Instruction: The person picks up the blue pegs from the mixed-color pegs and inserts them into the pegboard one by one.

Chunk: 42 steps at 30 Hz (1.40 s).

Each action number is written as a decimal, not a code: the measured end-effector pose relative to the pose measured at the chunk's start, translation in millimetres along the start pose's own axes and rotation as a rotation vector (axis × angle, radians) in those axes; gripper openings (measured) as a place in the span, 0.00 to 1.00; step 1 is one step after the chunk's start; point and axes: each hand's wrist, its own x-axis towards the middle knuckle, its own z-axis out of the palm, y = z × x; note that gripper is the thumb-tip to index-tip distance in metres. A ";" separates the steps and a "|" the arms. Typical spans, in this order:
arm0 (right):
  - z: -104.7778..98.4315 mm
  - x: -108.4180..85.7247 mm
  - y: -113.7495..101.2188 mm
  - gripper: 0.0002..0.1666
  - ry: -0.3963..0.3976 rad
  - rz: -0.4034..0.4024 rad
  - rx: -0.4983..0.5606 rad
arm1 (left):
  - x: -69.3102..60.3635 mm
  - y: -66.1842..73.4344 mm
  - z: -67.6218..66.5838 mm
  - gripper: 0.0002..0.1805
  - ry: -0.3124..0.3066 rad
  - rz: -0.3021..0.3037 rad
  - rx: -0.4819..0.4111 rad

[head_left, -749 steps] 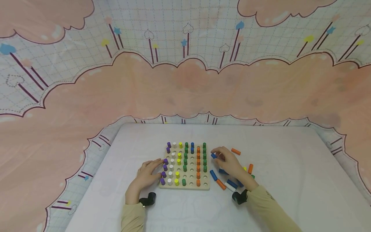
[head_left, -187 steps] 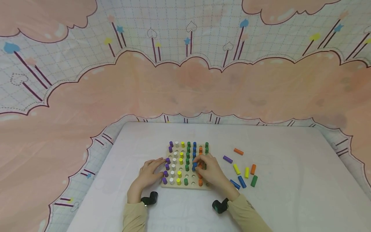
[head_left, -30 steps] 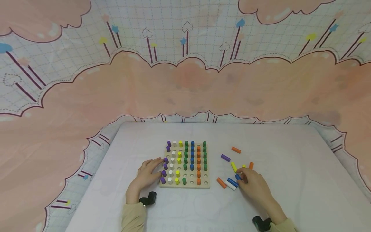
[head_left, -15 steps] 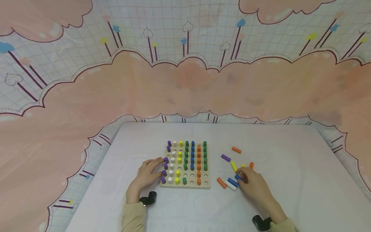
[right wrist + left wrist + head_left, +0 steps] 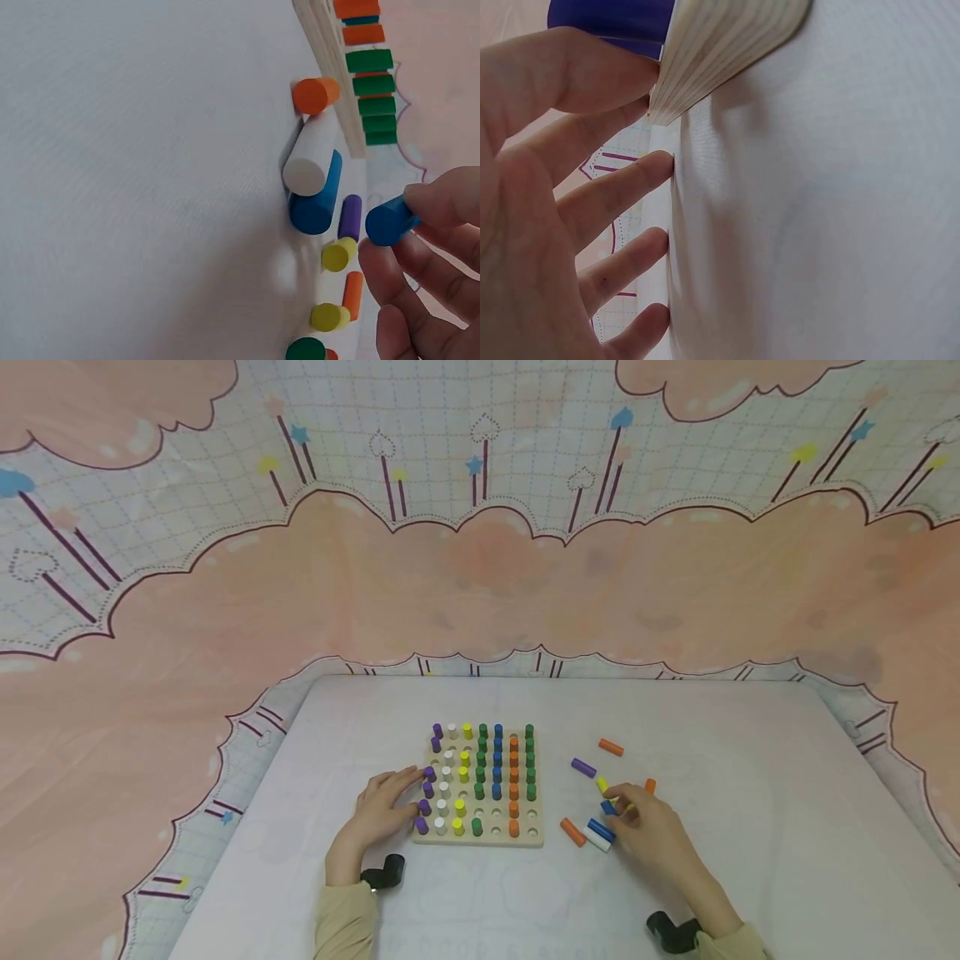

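Note:
A wooden pegboard (image 5: 525,841) lies on the white table with upright pegs in coloured columns: purple, white, yellow, green, blue, orange, green. Several holes are bare, two of them at the near end of the blue column. My left hand (image 5: 381,806) rests at the board's left side, fingers spread; in the left wrist view its thumb and index finger touch the board's edge (image 5: 727,52) beneath a purple peg (image 5: 615,19). Right of the board, my right hand (image 5: 651,827) pinches a blue peg (image 5: 386,223) between thumb and fingers, clear of the table.
Loose pegs lie right of the board: orange (image 5: 573,832), white (image 5: 597,838) beside blue (image 5: 602,829), purple (image 5: 583,767), and another orange (image 5: 611,747) farther back. Yellow pegs (image 5: 339,254) and a green one (image 5: 306,349) lie near my right hand.
Over the longer span the blue column has grown from two pegs to five. In the last second my right hand has lifted a blue peg, shifting slightly left; my left hand has stayed put.

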 end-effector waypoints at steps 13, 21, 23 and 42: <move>4.3 2.1 -9.1 0.18 0.052 -0.059 0.096 | -1.0 2.2 -1.1 0.30 0.004 0.001 0.012; 4.9 4.3 -26.0 0.18 0.064 -0.071 0.098 | -0.1 2.4 -1.1 0.30 -0.003 -0.015 0.012; 5.4 4.9 -30.3 0.18 0.065 -0.070 0.101 | -0.4 2.7 -1.3 0.30 -0.004 -0.017 0.013; 22.2 10.8 -61.5 0.18 0.058 -0.149 0.192 | -1.2 1.2 -0.5 0.30 0.012 0.001 -0.006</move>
